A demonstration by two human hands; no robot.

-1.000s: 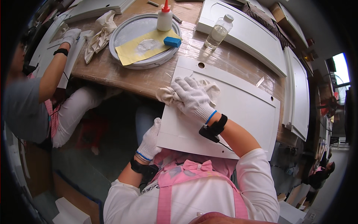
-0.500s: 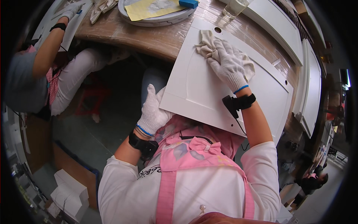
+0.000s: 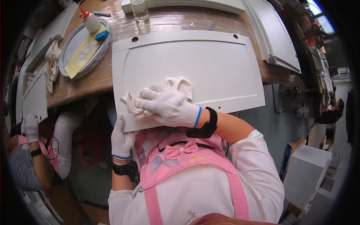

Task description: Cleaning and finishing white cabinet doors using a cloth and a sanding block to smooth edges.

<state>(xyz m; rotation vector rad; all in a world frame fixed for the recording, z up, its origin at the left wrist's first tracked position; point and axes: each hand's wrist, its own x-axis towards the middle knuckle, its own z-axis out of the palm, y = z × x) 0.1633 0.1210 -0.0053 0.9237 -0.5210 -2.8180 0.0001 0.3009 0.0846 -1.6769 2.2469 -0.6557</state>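
Note:
A white cabinet door (image 3: 195, 67) with a recessed middle lies before me, partly on the table, its near edge sticking out toward my lap. My right hand (image 3: 168, 107), in a white knit glove with a blue cuff, presses a crumpled cream cloth (image 3: 183, 87) onto the near left part of the door. Cloth bunches out on both sides of the fingers. At the near left corner, my gloved left hand (image 3: 123, 140) grips the door's edge. Part of that hand is hidden beneath the door.
Left on the film-covered table (image 3: 172, 22) sit a round tub lid (image 3: 63, 56) with yellow sandpaper, a blue block (image 3: 101, 36) and a red-tipped bottle (image 3: 91, 23). A glass (image 3: 140, 10) stands behind the door. More white panels (image 3: 272, 33) lie right. A co-worker's gloved hand (image 3: 30, 127) is far left.
My right hand has brought the cloth from the door's far part to its near left. The view has swung rightward, and the door now lies straighter before me. My left hand stays at the near left corner.

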